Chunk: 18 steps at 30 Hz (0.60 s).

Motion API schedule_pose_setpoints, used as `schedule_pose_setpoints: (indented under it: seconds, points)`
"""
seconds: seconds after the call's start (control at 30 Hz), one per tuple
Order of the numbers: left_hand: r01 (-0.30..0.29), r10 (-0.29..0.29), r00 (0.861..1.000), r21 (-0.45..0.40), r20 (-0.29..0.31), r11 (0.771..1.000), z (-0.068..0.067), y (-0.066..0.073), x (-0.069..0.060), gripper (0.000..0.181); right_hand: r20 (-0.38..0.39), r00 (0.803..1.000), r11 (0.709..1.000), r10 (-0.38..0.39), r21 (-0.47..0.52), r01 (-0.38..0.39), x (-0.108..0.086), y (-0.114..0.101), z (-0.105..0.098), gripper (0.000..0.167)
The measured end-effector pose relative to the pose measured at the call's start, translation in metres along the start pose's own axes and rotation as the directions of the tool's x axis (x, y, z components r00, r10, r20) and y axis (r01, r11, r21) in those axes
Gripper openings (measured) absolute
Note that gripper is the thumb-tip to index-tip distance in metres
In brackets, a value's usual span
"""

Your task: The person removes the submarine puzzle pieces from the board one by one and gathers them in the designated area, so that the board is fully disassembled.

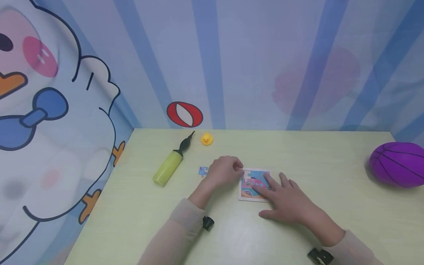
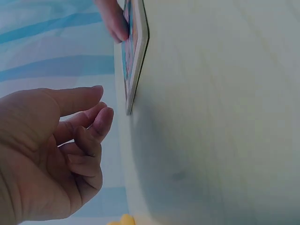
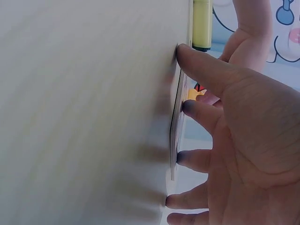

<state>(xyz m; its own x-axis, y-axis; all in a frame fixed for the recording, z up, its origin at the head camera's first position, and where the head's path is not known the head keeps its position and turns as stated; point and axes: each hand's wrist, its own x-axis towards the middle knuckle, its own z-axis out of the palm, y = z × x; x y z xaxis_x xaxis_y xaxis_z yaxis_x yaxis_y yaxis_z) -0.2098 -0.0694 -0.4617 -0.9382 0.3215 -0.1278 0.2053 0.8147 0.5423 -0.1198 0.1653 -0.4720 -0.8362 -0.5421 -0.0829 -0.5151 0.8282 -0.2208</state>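
A small square jigsaw puzzle (image 1: 247, 184) with a pale frame lies on the table, its picture mostly blue and pink. My right hand (image 1: 287, 201) spreads over its right side, with fingertips touching the picture. In the right wrist view, the thumb (image 3: 206, 68) reaches the table beside the frame. Just off the puzzle's upper left corner hovers my left hand (image 1: 223, 171). Its fingers are loosely curled, and the left wrist view shows nothing between thumb and fingers. A loose blue puzzle piece (image 1: 202, 170) lies left of that hand, partly hidden behind it.
Farther left lies a yellow-green hand pump (image 1: 168, 168) with a black nozzle. A yellow rubber duck (image 1: 207, 139) sits near the back edge. At the far right is a purple ball (image 1: 399, 164). A printed curtain (image 1: 251, 66) hangs behind the table.
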Motion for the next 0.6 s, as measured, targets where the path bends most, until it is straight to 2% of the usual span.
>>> schedule_pose_setpoints:
  seconds: [0.17, 0.27, 0.43, 0.6]
  points:
    - [-0.039, 0.039, 0.999, 0.03, 0.018, 0.999, 0.011, 0.007, 0.002, 0.022, -0.01, 1.0, 1.0, -0.015, -0.01, 0.015, -0.001, 0.001, 0.0, 0.079]
    - [-0.043, 0.042, 0.999, 0.049, 0.025, 0.998, 0.017, 0.009, 0.003, 0.023, -0.013, 1.0, 1.0, -0.02, -0.011, 0.019, -0.001, 0.002, 0.001, 0.079]
    - [-0.012, 0.009, 1.0, 0.123, 0.021, 0.992, 0.025, 0.014, 0.004, 0.026, -0.014, 1.0, 1.0, -0.021, -0.007, 0.02, -0.001, 0.002, 0.001, 0.079]
    - [0.017, -0.019, 1.0, 0.19, 0.012, 0.982, 0.025, 0.021, 0.004, 0.023, -0.02, 0.999, 1.0, -0.026, -0.013, 0.026, -0.002, 0.002, 0.001, 0.078]
